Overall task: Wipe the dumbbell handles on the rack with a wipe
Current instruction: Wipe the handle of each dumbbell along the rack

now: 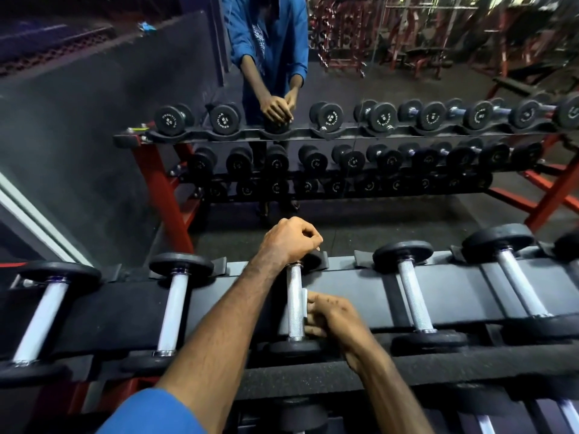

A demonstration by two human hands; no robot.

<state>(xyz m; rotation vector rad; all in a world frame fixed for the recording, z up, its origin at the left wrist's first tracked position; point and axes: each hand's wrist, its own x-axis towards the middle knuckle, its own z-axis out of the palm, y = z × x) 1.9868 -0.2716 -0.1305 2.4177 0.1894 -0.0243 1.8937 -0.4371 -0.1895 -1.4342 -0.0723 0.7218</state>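
A dumbbell with a knurled silver handle lies across the top shelf of the rack, straight ahead of me. My left hand grips its far black head from above. My right hand pinches a small pale wipe against the right side of that handle, near its lower half. Most of the wipe is hidden behind the handle and my fingers.
More dumbbells lie on the same shelf: two to the left, two to the right. A wall mirror behind the rack reflects me, the rack and gym machines. A lower shelf shows at the bottom edge.
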